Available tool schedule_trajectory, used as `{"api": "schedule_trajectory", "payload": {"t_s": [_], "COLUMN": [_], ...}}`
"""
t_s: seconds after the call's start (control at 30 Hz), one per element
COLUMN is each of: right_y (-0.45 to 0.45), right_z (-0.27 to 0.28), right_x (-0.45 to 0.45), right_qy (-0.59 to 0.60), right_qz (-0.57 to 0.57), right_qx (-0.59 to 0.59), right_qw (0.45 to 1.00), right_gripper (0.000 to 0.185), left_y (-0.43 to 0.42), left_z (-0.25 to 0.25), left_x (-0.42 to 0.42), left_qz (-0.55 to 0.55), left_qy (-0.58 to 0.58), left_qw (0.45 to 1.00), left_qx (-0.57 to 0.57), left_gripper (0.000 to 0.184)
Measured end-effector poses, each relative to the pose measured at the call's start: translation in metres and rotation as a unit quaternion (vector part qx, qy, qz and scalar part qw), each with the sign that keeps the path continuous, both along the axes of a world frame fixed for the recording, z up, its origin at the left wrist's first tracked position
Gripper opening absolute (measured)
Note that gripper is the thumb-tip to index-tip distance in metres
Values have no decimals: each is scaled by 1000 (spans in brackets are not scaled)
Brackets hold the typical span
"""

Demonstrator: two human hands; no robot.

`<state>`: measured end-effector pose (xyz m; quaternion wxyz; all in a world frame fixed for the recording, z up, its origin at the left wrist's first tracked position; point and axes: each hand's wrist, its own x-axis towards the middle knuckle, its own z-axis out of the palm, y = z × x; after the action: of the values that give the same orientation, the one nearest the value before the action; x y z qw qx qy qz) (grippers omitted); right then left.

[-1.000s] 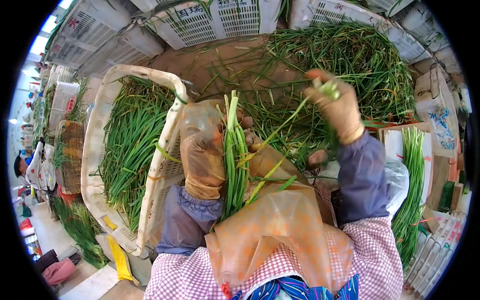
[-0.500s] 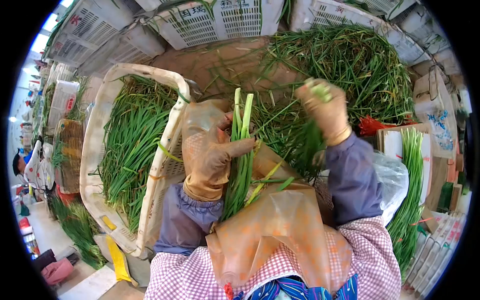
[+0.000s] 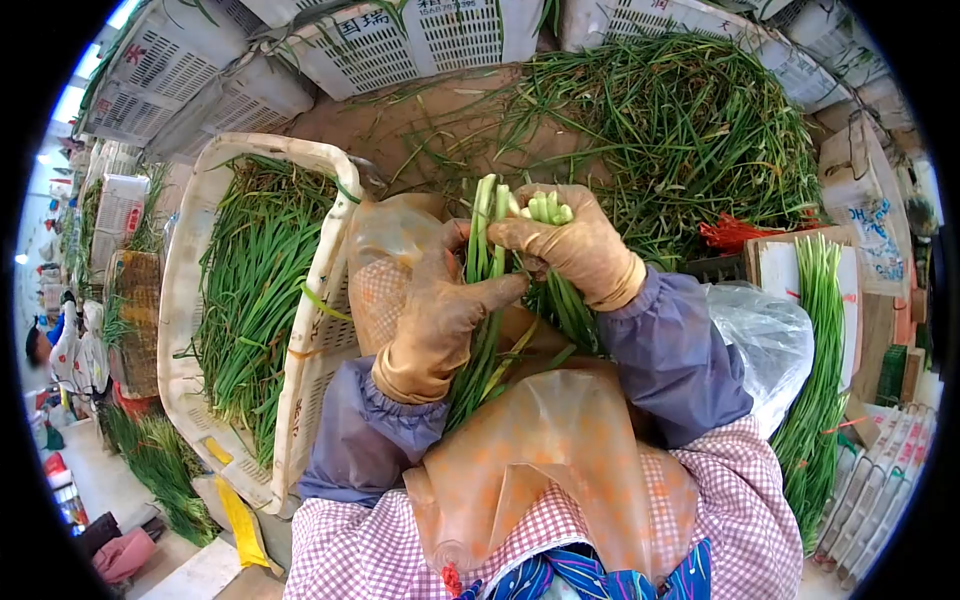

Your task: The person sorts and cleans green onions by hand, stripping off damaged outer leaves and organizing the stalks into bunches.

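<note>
My left hand (image 3: 430, 320), in a dirty tan glove, is closed round a few green garlic chives (image 3: 481, 245) with their pale stem ends up. Close beside it, my gloved right hand (image 3: 580, 245) grips a thicker bunch of garlic chives (image 3: 548, 208), pale ends on top and leaves hanging below. The right thumb and fingertips reach the upper stems in the left hand; whether they pinch one is unclear. Both hands are above a translucent brown apron (image 3: 530, 430) over my lap.
At left stands a white plastic basket (image 3: 180, 300) of chives. A large heap of loose chives (image 3: 690, 140) lies ahead on the right. A long tied bundle (image 3: 815, 370) rests at right, near red ties (image 3: 735, 235) and a clear plastic bag (image 3: 765, 335). White crates (image 3: 360, 60) line the back.
My right hand has come left and down with its bunch, from near the heap to beside my left hand. The left hand keeps its stalks. The view has shifted slightly.
</note>
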<state>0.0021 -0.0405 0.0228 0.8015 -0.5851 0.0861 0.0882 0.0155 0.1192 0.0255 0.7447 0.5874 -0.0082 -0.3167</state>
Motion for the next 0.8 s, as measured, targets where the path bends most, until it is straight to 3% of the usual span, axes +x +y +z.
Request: {"api": "schedule_trajectory", "payload": {"t_s": [0.1, 0.23, 0.43, 0.5, 0.63, 0.7, 0.8], "right_y": [-13, -36, -35, -31, -27, -31, -37], "right_z": [1, 4, -1, -4, -11, -16, -19], "right_x": [-3, -5, -9, -9, -14, -17, -19], "right_qy": [9, 23, 8, 12, 8, 9, 4], "right_qz": [17, -2, -2, -7, 7, 26, 47], "right_qx": [21, 87, 68, -17, -68, -63, -45], "right_qw": [1000, 996, 998, 1000, 998, 998, 998], "right_gripper": [14, 17, 19, 18, 12, 11, 10], "left_y": [11, 19, 0, 0, -1, -3, -3], "left_z": [10, 1, 4, 0, -5, 5, 0], "left_x": [5, 19, 8, 10, 8, 6, 8], "left_qz": [-39, -68, -69, -62, -32, 19, 11], "left_qy": [63, 94, 57, 102, 54, 74, 68], "left_qw": [996, 993, 996, 992, 996, 997, 997], "left_qx": [-51, 22, 19, 40, 62, 32, 19], "left_gripper": [43, 32, 32, 33, 32, 31, 37]}}
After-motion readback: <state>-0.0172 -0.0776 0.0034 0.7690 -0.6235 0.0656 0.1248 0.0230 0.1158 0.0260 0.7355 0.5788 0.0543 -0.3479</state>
